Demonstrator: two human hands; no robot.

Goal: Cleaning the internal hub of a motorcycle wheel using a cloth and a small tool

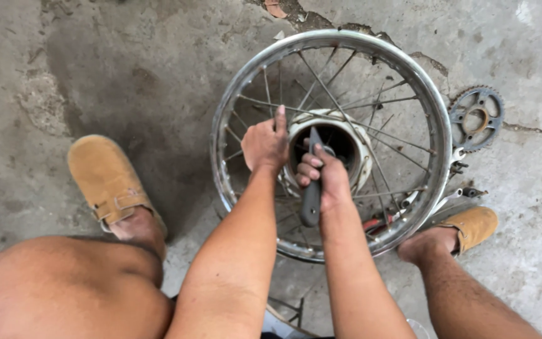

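Both hands work at the hub of a spoked wheel lying flat on concrete.

The right hand (327, 182) is clenched around a dark-handled tool (312, 188) whose tip enters the pale metal hub (352, 135); the left hand (266, 144) steadies the hub's edge, apparently pressing rather than gripping. The chrome spoked wheel rim (437, 125), centre frame, looks stiff, heavy, smooth; best held at hub or rim. A toothed sprocket (477, 117) lies at the right.

Spoked wheel (330, 47) flat on floor (95, 63), sprocket (477, 117) just right, clogs (104, 179) either side
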